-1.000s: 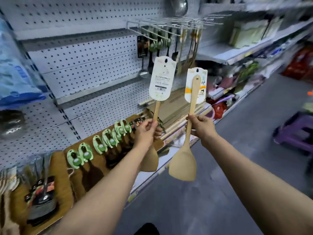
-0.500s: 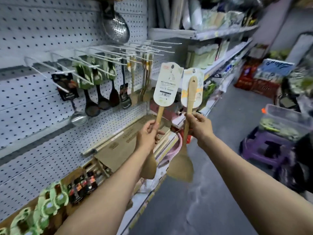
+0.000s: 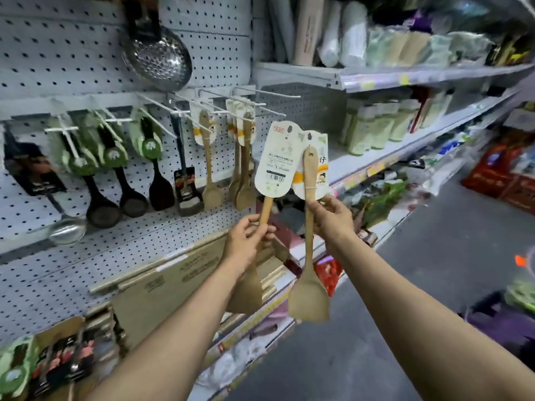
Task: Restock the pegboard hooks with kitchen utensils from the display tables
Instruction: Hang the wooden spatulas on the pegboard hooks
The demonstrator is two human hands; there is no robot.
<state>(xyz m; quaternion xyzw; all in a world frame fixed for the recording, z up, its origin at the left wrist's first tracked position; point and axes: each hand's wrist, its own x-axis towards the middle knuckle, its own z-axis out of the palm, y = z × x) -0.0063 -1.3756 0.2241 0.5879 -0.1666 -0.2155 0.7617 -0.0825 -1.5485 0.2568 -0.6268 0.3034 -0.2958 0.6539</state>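
On the pegboard (image 3: pixel 220 53) at left, black ladles (image 3: pixel 102 208) and wooden spatulas (image 3: pixel 244 180) hang from white hooks (image 3: pixel 260 104). The left hand (image 3: pixel 246 241) grips one wooden spatula's handle (image 3: pixel 265 211), blade down. Just right, the right hand (image 3: pixel 333 218) pinches a second spatula (image 3: pixel 309 285), its card beside the first card.

Your left hand (image 3: pixel 246 241) grips a wooden spatula (image 3: pixel 249 287) by the handle, blade down, white card label (image 3: pixel 276 160) up top. Your right hand (image 3: pixel 330 217) pinches a 2nd wooden spatula (image 3: pixel 309 296) mid-handle, label (image 3: pixel 320 166) behind it; the 2 labels overlap. Both are held up near the pegboard (image 3: pixel 217 39), just right of the hooks (image 3: pixel 240 104) w/ hung wooden spatulas (image 3: pixel 241 169). Black utensils (image 3: pixel 130 183) hang further left, a steel skimmer (image 3: pixel 157 57) above.
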